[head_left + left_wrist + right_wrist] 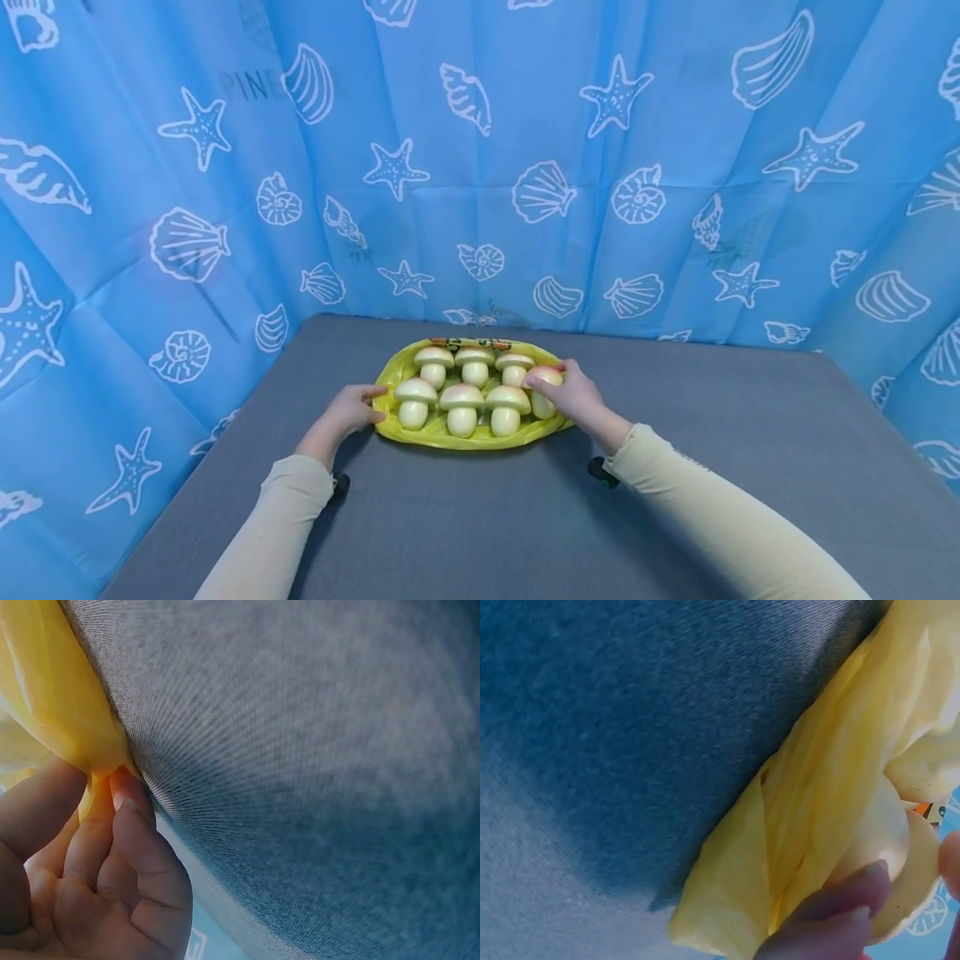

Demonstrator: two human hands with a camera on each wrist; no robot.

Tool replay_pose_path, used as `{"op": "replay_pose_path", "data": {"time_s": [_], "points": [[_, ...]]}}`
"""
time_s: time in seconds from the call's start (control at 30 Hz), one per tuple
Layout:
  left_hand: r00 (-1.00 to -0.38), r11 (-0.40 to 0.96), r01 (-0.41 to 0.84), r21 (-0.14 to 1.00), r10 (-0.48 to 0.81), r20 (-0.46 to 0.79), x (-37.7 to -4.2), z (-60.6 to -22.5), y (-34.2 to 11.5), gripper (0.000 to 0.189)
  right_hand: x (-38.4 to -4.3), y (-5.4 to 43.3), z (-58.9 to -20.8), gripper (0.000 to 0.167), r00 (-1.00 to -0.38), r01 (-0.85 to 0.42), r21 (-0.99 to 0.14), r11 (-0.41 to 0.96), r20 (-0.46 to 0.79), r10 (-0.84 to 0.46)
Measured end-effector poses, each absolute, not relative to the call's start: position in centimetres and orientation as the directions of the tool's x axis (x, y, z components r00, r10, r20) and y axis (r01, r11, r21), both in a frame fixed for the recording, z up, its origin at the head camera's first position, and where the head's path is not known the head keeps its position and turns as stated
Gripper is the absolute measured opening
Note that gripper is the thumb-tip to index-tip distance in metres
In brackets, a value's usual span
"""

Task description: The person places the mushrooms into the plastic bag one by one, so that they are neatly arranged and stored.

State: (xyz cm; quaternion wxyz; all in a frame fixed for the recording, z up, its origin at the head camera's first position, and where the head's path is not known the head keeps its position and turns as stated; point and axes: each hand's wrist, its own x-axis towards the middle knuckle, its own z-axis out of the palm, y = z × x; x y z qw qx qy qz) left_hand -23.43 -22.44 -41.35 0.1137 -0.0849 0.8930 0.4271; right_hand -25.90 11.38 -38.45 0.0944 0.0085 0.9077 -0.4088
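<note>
A yellow plastic bag [429, 437] lies spread open on the grey table, with several pale toy mushrooms [462, 400] standing on it in two rows. At the bag's left end, my left hand [351, 412] pinches the gathered plastic; the left wrist view shows the thumb and fingers [154, 877] closing on a fold of it. My right hand [581, 398] grips the mushroom at the right end [545, 405], whose cap looks pinkish. In the right wrist view, fingertips [855, 896] press against that mushroom's stem [881, 832], close to the crumpled bag edge.
Grey cloth covers the table [480, 517]. A blue curtain [480, 167] with white shells and starfish hangs along the back and sides. Dark printing [471, 342] shows on the bag's far edge.
</note>
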Motion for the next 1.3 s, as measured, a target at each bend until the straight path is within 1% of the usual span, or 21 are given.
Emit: {"op": "replay_pose_path", "data": {"time_s": [0.13,0.3,0.4,0.57,0.87,1.03,1.3], "points": [[-0.957,0.616,-0.26,0.744,-0.063,-0.282,-23.5,-41.4,-22.5,0.051,-25.8,11.3,-38.4,0.07,-0.982,0.089,-0.723,0.685,-0.181,-0.062],[-0.955,0.622,-0.27,0.735,-0.075,-0.288,-23.6,-41.5,-22.5,0.051,-25.3,11.4,-38.4,0.08,-0.984,0.058,-0.715,0.697,-0.157,-0.079],[-0.954,0.622,-0.274,0.734,-0.08,-0.289,-23.6,-41.6,-22.6,0.051,-25.3,11.5,-38.6,0.079,-0.984,0.065,-0.724,0.687,-0.159,-0.075],[-0.949,0.613,-0.292,0.734,-0.09,-0.302,-23.8,-41.7,-22.6,0.051,-25.4,11.8,-39.1,0.071,-0.983,0.082,-0.737,0.67,-0.171,-0.068],[-0.948,0.596,-0.294,0.747,-0.086,-0.305,-23.8,-41.8,-22.4,0.051,-25.3,12.6,-39.0,0.07,-0.985,0.083,-0.762,0.642,-0.159,-0.061],[-0.959,0.608,-0.265,0.749,-0.083,-0.272,-23.5,-41.6,-22.4,0.05,-24.9,13.7,-38.5,0.068,-0.986,0.077,-0.757,0.648,-0.154,-0.063],[-0.97,0.611,-0.229,0.758,-0.077,-0.231,-22.9,-41.1,-23.0,0.048,-23.9,15.8,-37.5,0.072,-0.985,0.079,-0.749,0.658,-0.159,-0.062]]}}
